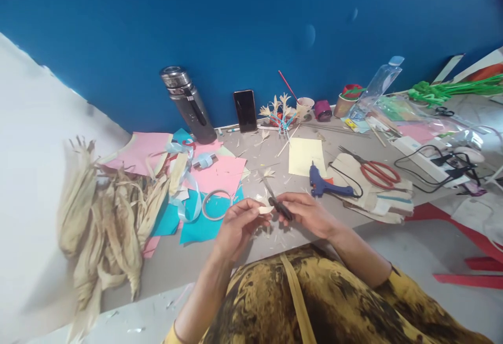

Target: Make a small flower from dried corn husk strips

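Near the table's front edge, my left hand (pixel 242 224) pinches a small pale strip (pixel 265 210) that looks like corn husk. My right hand (pixel 304 213) is closed on small black-handled scissors (pixel 281 209), whose blades point up and to the left, close beside the strip. Just beyond the blades lies a small husk flower (pixel 267 175). Pale scraps are scattered on the table around both hands. The fingertips under the strip and the scissors are partly hidden.
Dried husks (pixel 118 218), coloured paper (pixel 220 174) and a tape ring (pixel 217 205) lie left. A flask (pixel 190 106) and phone (pixel 245 111) stand behind. Rightward are a blue glue gun (pixel 328 184), red-handled scissors (pixel 379 174), gloves (pixel 377 200) and a power strip (pixel 424 161).
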`<state>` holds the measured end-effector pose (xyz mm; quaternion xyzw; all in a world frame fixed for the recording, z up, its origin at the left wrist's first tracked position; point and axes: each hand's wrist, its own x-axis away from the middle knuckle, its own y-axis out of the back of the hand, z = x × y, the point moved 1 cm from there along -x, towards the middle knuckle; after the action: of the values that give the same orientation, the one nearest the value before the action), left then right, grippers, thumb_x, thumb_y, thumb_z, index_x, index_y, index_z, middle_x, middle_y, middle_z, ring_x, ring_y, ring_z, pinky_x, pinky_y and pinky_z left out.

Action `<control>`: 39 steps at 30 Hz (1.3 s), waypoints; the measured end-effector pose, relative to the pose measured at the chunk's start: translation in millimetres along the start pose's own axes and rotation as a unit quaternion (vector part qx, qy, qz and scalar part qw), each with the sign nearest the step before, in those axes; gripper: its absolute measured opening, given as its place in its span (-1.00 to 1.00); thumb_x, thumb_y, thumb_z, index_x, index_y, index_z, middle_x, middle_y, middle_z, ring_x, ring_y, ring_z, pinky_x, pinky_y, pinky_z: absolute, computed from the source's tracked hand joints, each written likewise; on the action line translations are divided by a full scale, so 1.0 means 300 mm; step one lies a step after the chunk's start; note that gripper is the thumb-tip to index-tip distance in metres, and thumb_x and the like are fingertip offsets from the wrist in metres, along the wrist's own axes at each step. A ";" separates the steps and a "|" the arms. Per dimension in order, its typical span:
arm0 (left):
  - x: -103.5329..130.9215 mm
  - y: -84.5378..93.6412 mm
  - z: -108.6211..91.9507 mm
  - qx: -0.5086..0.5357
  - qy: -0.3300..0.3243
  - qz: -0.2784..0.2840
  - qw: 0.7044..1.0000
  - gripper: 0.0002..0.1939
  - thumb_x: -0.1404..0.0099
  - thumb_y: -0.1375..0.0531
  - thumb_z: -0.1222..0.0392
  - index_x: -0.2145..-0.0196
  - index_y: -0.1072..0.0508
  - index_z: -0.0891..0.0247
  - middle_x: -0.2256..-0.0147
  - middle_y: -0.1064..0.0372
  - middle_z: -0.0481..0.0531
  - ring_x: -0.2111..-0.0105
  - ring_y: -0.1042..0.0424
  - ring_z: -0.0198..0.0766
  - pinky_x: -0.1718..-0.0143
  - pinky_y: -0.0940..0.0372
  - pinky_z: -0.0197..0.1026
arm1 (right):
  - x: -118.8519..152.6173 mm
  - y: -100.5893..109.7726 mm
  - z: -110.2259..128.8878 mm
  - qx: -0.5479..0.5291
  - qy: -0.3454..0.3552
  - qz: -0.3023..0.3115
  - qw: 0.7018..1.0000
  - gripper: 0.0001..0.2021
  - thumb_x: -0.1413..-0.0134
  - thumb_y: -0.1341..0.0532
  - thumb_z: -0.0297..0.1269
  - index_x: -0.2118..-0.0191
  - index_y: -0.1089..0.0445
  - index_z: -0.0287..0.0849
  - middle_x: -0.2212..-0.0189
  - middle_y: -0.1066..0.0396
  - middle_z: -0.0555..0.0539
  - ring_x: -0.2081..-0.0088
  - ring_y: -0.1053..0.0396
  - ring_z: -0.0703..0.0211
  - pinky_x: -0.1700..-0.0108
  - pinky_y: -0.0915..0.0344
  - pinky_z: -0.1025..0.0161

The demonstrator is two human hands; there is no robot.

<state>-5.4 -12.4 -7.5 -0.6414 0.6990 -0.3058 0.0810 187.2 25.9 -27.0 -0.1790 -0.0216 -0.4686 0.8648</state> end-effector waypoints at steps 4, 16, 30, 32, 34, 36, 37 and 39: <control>-0.005 0.034 -0.040 -0.001 -0.006 0.006 1.000 -0.82 -0.07 -0.40 0.21 0.53 -0.49 0.33 0.52 -0.43 0.04 0.52 -0.40 -0.27 0.42 -0.29 -0.21 | 0.016 0.024 0.003 -0.051 -0.026 0.045 0.997 -0.65 0.04 -0.41 -0.18 0.12 -0.51 -0.24 0.23 -0.49 -0.15 0.37 -0.39 0.23 0.35 -0.31 0.30; -0.017 0.048 -0.076 -0.048 0.073 0.030 0.996 -0.82 0.02 -0.41 0.24 0.57 -0.48 0.34 0.61 -0.45 0.06 0.60 -0.42 -0.29 0.47 -0.28 -0.26 | 0.060 0.028 0.031 0.152 -0.091 0.152 0.972 -0.78 0.16 -0.37 -0.18 0.42 -0.46 -0.23 0.53 -0.38 0.07 0.51 -0.19 0.31 0.46 -0.08 0.37; -0.018 0.066 -0.084 -0.069 0.084 0.018 0.994 -0.81 0.04 -0.40 0.24 0.57 -0.47 0.36 0.62 -0.45 0.04 0.62 -0.42 -0.30 0.48 -0.30 -0.25 | 0.049 0.022 0.045 0.183 -0.101 0.145 0.967 -0.61 0.21 -0.44 0.01 0.46 -0.45 -0.25 0.55 -0.35 0.05 0.52 -0.15 0.33 0.48 -0.03 0.37; -0.018 0.069 -0.084 -0.068 0.084 0.020 0.994 -0.82 0.03 -0.40 0.25 0.56 -0.47 0.36 0.62 -0.46 0.04 0.61 -0.43 -0.30 0.48 -0.30 -0.25 | 0.048 0.021 0.041 0.180 -0.101 0.142 0.968 -0.61 0.21 -0.45 0.01 0.46 -0.46 -0.25 0.56 -0.35 0.06 0.53 -0.15 0.33 0.48 -0.03 0.37; -0.017 0.070 -0.086 -0.065 0.085 0.023 0.994 -0.81 0.04 -0.41 0.25 0.56 -0.47 0.36 0.61 -0.46 0.04 0.61 -0.43 -0.30 0.47 -0.30 -0.25 | 0.049 0.019 0.034 0.166 -0.109 0.135 0.971 -0.61 0.23 -0.46 0.01 0.49 -0.45 -0.25 0.59 -0.34 0.07 0.55 -0.15 0.34 0.50 -0.03 0.37; -0.015 0.069 -0.088 -0.060 0.086 0.024 0.994 -0.79 0.04 -0.42 0.23 0.56 -0.48 0.36 0.61 -0.46 0.04 0.60 -0.43 -0.30 0.46 -0.31 -0.25 | 0.051 0.018 0.026 0.142 -0.124 0.125 0.974 -0.59 0.26 -0.47 0.02 0.53 -0.41 -0.24 0.62 -0.32 0.08 0.58 -0.15 0.34 0.51 -0.04 0.37; -0.014 0.069 -0.088 -0.057 0.088 0.026 0.994 -0.79 0.04 -0.43 0.23 0.56 -0.47 0.37 0.61 -0.45 0.05 0.60 -0.43 -0.30 0.45 -0.32 -0.25 | 0.052 0.018 0.022 0.133 -0.129 0.120 0.975 -0.58 0.27 -0.47 0.03 0.55 -0.39 -0.23 0.64 -0.32 0.08 0.59 -0.15 0.34 0.51 -0.05 0.36; -0.011 0.069 -0.087 -0.050 0.087 0.024 0.995 -0.78 0.03 -0.43 0.23 0.56 -0.47 0.37 0.60 -0.46 0.05 0.58 -0.44 -0.30 0.43 -0.33 -0.26 | 0.051 0.020 0.016 0.136 -0.128 0.113 0.976 -0.57 0.25 -0.44 0.07 0.55 -0.37 -0.21 0.63 -0.34 0.06 0.58 -0.18 0.31 0.51 -0.07 0.35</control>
<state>-35.7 -1.1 1.6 -0.5986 0.7330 -0.3232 -0.0049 201.3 18.3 -21.0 -0.1193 -0.1749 -0.3335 0.9187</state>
